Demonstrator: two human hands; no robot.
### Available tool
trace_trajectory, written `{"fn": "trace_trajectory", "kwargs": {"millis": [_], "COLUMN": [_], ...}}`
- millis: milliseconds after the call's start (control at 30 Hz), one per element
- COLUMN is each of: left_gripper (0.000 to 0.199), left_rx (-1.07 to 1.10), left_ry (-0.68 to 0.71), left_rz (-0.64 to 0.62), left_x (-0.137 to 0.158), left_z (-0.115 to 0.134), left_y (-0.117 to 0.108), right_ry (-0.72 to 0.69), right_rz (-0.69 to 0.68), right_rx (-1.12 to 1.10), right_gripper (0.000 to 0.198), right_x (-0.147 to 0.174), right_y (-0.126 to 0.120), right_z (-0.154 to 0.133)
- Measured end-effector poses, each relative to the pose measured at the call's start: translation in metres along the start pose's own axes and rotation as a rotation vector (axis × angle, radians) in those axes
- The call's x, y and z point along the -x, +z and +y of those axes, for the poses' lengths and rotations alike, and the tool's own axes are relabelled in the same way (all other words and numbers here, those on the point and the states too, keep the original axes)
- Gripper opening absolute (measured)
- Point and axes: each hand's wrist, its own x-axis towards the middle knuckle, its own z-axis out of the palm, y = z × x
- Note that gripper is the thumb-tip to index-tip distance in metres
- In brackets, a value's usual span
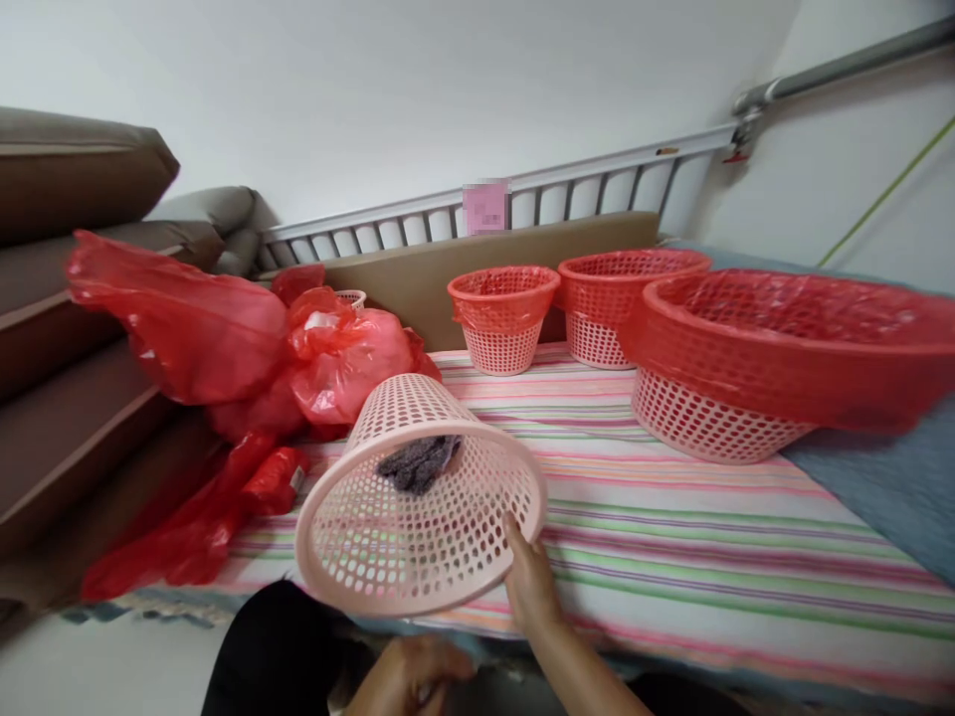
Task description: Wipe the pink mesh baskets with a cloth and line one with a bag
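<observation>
A pale pink perforated plastic basket (pixel 422 597) lies tipped on its side, its mouth facing me. Inside it rests a dark grey fuzzy cloth (pixel 419 463). My right hand (pixel 531 587) grips the right side of the rim, thumb on the inner wall and fingers out of sight behind it. Below the basket, at the bottom edge of the view, my left hand (pixel 414 674) is apart from the rim with its fingers curled in. Whether anything is in those fingers is hidden.
Pink baskets lined with red plastic bags stand behind: a small one (pixel 501 348), a middle one (pixel 593 338) and a large one (pixel 716 428). Filled red bags (pixel 343 363) and a red bag roll (pixel 275 481) lie left, beside stacked brown cushions (pixel 67 398). A striped sheet (pixel 657 557) covers the bed.
</observation>
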Motion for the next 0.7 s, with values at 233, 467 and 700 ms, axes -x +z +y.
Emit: {"fn": "trace_trajectory", "kwargs": {"millis": [233,467,700], "left_gripper": [0.044,0.054,0.053], "left_rx": [0.636,0.500,0.626], "left_ry": [-0.455,-0.571,-0.467], "left_rz": [0.443,0.631,0.635], "left_x": [0.012,-0.010,-0.020], "left_z": [-0.049,-0.071,-0.085], "left_y": [-0.012,-0.044,-0.064], "right_ry": [-0.091,0.063,0.165], "right_rz": [0.142,0.125,0.074], "right_rx": [0.033,0.087,0.054], "right_gripper": [0.071,0.083,0.082], "right_x": [0.031,0.054,0.047], "right_y": [-0.007,-0.018,-0.012], "right_z": [0.021,0.058,0.049]}}
